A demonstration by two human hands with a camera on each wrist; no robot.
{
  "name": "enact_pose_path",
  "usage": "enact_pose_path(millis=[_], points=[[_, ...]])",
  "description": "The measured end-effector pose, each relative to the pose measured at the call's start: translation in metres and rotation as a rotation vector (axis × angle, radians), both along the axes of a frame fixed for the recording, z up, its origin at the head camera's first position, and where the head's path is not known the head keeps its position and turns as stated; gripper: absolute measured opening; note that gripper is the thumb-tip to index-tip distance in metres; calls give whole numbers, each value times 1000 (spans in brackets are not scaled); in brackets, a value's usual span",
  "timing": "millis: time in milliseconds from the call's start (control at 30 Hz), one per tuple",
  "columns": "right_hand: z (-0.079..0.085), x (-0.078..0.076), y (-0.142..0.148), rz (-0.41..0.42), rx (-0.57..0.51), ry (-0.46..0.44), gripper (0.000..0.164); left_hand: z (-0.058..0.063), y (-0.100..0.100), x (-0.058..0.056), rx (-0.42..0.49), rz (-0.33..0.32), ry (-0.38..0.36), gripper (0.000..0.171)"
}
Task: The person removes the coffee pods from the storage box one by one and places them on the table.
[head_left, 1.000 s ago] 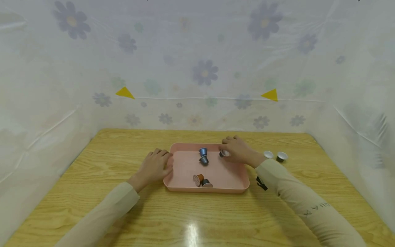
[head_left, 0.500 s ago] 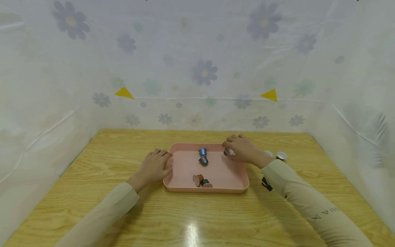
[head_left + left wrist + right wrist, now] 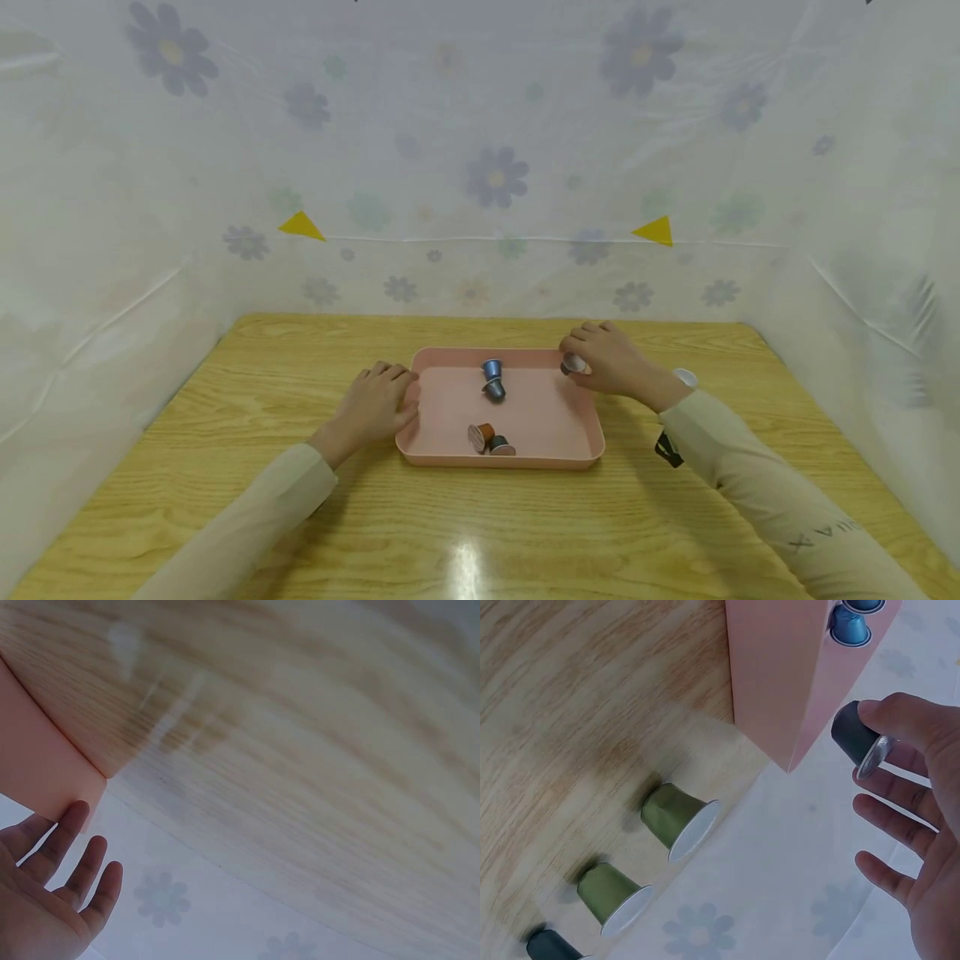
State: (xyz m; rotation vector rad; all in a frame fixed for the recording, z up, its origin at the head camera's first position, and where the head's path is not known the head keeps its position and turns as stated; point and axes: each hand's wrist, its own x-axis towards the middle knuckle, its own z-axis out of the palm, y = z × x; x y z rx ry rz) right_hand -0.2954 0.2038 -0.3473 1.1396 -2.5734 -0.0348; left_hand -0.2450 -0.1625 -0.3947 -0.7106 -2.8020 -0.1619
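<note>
My right hand (image 3: 609, 360) pinches a dark coffee capsule (image 3: 855, 735) between thumb and forefinger, the other fingers spread. In the head view that hand is over the back right corner of a pink tray (image 3: 501, 461). My left hand (image 3: 372, 402) rests at the tray's left rim, with a fingertip on the tray wall (image 3: 37, 750) in the left wrist view. Inside the tray, a blue capsule (image 3: 492, 369) and a dark grey one (image 3: 494, 389) lie together near the back. An orange capsule (image 3: 480, 437) and a dark green one (image 3: 502, 446) lie at the front.
On the wooden table (image 3: 337, 533), right of the tray, stand two green capsules, a nearer one (image 3: 673, 819) and another (image 3: 609, 896), plus a dark one (image 3: 551, 946). The right arm covers most of them in the head view. A flowered sheet (image 3: 450, 167) hangs behind.
My right hand has moved right with the dark capsule, from inside the tray to its back right corner. The left hand and the capsules in the tray have stayed put.
</note>
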Motion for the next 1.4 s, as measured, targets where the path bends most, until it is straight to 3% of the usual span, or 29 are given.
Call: enact_pose_path(millis=[467, 700, 1000, 1200, 1400], points=[[0, 12, 26, -12, -20, 56, 29, -1, 0, -1, 7, -6, 0, 40], [-3, 17, 37, -40, -2, 40, 29, -2, -1, -2, 1, 7, -8, 41], [-15, 25, 46, -58, 50, 42, 33, 1, 1, 0, 0, 6, -12, 41], [-22, 30, 51, -37, 3, 35, 33, 2, 1, 1, -1, 6, -8, 40], [-29, 32, 55, -54, 21, 21, 31, 2, 1, 1, -2, 4, -8, 40]])
